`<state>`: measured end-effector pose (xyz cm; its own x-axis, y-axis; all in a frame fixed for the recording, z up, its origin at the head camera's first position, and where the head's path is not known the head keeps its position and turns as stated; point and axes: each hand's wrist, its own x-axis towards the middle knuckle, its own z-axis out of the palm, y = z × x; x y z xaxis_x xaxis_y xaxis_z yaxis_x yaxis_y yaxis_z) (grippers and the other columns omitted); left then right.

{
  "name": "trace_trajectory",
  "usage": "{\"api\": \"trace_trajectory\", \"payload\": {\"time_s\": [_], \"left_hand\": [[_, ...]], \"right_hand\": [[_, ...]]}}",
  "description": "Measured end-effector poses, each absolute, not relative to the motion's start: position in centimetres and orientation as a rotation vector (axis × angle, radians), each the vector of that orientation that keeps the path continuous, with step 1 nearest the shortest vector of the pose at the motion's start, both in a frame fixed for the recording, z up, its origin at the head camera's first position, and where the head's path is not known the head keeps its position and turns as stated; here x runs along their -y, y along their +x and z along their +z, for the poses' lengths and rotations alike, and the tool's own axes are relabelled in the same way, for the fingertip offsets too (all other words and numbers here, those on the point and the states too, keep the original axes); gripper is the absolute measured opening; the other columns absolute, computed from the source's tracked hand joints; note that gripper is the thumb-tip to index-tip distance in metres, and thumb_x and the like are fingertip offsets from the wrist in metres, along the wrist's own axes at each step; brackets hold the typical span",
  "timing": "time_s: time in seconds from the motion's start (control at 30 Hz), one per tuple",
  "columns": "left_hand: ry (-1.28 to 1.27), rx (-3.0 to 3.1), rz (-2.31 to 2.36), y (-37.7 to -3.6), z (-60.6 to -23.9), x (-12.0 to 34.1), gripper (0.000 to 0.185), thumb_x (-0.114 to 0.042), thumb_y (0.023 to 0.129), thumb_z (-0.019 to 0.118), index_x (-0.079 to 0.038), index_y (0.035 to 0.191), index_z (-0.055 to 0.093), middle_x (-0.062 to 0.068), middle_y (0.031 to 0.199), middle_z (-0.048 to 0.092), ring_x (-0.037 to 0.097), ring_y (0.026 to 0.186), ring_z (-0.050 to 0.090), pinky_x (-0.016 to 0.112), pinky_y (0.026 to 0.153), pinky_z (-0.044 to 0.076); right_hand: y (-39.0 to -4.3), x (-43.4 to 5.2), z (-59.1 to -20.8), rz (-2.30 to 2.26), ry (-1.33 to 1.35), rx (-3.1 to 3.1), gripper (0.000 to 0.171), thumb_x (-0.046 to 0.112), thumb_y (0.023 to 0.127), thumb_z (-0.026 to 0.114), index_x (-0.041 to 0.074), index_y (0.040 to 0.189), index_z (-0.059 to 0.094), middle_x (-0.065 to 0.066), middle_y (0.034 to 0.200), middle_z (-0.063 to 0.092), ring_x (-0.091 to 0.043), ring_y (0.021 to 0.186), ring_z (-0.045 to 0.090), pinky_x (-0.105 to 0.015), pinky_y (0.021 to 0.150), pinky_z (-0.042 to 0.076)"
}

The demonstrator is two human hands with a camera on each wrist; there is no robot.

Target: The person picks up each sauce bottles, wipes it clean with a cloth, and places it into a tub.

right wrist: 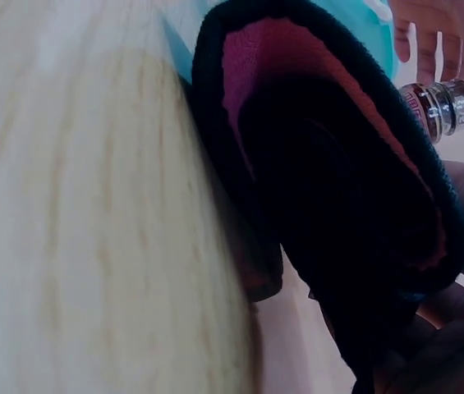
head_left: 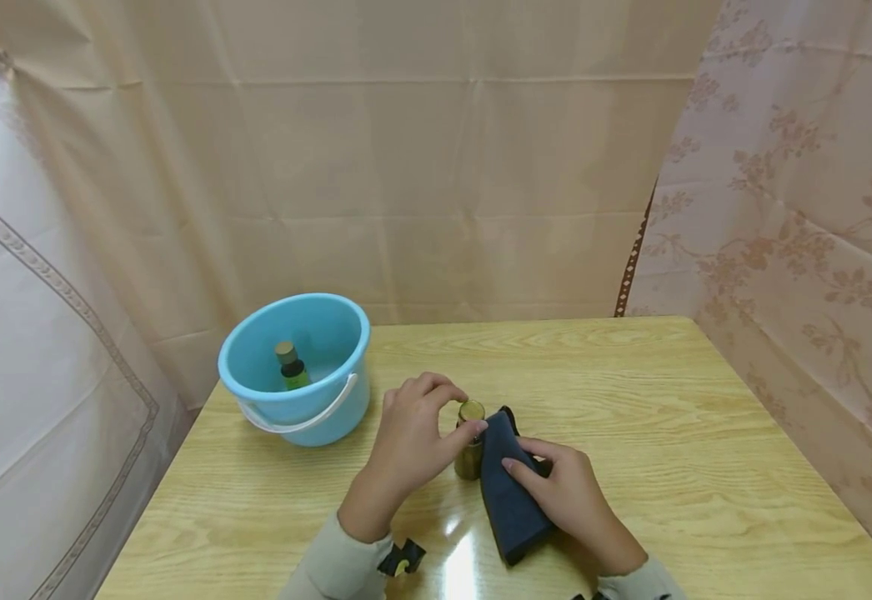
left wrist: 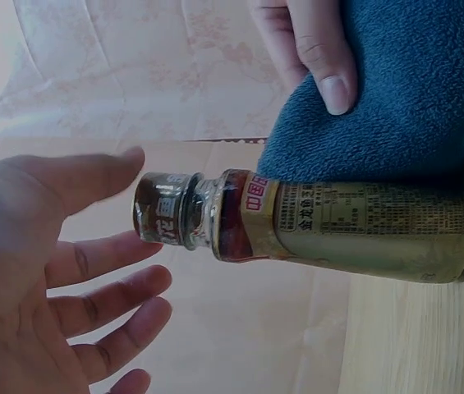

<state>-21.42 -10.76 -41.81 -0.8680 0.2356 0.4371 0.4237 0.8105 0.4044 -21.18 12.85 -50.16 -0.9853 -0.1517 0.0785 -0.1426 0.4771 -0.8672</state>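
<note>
An oil bottle [head_left: 469, 462] with a gold cap and yellowish label stands upright on the table. My left hand [head_left: 419, 423] is spread around its cap [left wrist: 164, 209], thumb on one side and fingers on the other. A slight gap shows by the thumb; whether the index finger touches the cap is unclear. My right hand [head_left: 567, 487] pinches a folded dark blue towel [head_left: 509, 492] between thumb and fingers. The towel [left wrist: 396, 90] lies against the bottle's side in the left wrist view. Reddish-pink inner layers [right wrist: 273, 45] show in the right wrist view.
A light blue bucket [head_left: 353, 392] with a white handle stands at the table's left. Inside it leans a dark bottle [head_left: 292, 367] with a gold cap and green label. The wooden table [head_left: 676, 450] meets a beige curtain [head_left: 436, 208] behind and a floral one [head_left: 804, 217] at right.
</note>
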Motion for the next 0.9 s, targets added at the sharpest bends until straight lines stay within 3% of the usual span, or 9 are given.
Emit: {"api": "trace_trajectory", "payload": {"time_s": [0.23, 0.33, 0.67, 0.9], "left_hand": [[-0.507, 2.582, -0.715, -21.5, -42.0, 10.8, 0.031, -0.049, 0.089, 0.08, -0.025, 0.108, 0.079, -0.006, 0.114, 0.069, 0.02, 0.107, 0.061, 0.046, 0.091, 0.041], [-0.515, 2.585, -0.725, -21.4, -41.9, 10.9, 0.029, -0.048, 0.09, 0.079, -0.025, 0.108, 0.079, -0.006, 0.114, 0.069, 0.02, 0.107, 0.061, 0.046, 0.091, 0.041], [-0.526, 2.63, -0.736, -21.4, -41.7, 10.9, 0.031, -0.048, 0.092, 0.076, -0.027, 0.114, 0.079, -0.006, 0.115, 0.068, 0.019, 0.106, 0.06, 0.045, 0.09, 0.04], [-0.524, 2.657, -0.757, -21.3, -41.6, 11.0, 0.03, -0.048, 0.094, 0.075, -0.028, 0.116, 0.079, -0.007, 0.116, 0.068, 0.019, 0.107, 0.06, 0.043, 0.088, 0.039]], "right_hand": [[-21.2, -12.8, -50.3, -1.623, -0.38, -2.761, 0.034, 0.04, 0.09, 0.081, 0.029, 0.121, 0.078, 0.004, 0.12, 0.075, -0.012, 0.11, 0.072, -0.026, 0.085, 0.059], [-21.0, -12.9, -50.3, -1.668, -0.438, -2.798, 0.034, 0.037, 0.09, 0.081, 0.026, 0.123, 0.077, 0.005, 0.122, 0.075, -0.014, 0.115, 0.071, -0.028, 0.09, 0.058], [-20.4, -12.7, -49.3, -2.078, -0.709, -2.645, 0.033, 0.009, 0.092, 0.078, 0.011, 0.125, 0.076, -0.009, 0.119, 0.076, -0.013, 0.1, 0.074, -0.03, 0.067, 0.062], [-20.4, -12.8, -49.2, -2.199, -0.837, -2.622, 0.038, -0.004, 0.09, 0.076, 0.007, 0.127, 0.074, -0.013, 0.121, 0.075, -0.016, 0.106, 0.074, -0.03, 0.075, 0.062]]}}
